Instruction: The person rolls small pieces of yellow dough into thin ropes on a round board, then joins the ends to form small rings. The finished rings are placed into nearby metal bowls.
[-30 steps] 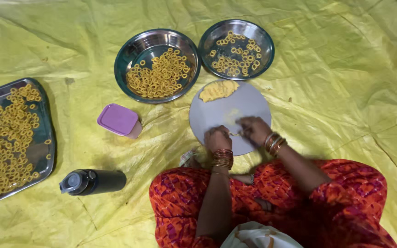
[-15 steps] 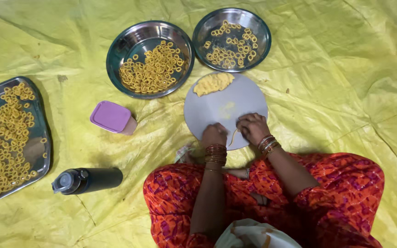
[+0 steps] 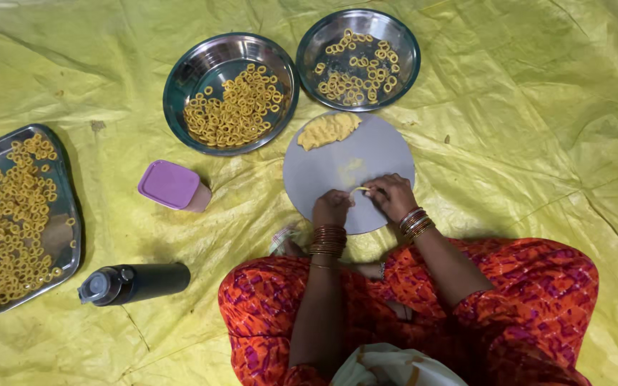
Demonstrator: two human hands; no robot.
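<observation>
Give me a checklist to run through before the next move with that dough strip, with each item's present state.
1. Dough strip held between left hand and right hand: ok.
2. Bare space on the round grey board: ok.
3. Dough lump in supply on the board's far edge: ok.
4. Room for more rings in the right steel bowl: ok.
5. Purple-lidded box shut: ok.
6. Black bottle lying on its side, cap sealed: cannot tell.
</observation>
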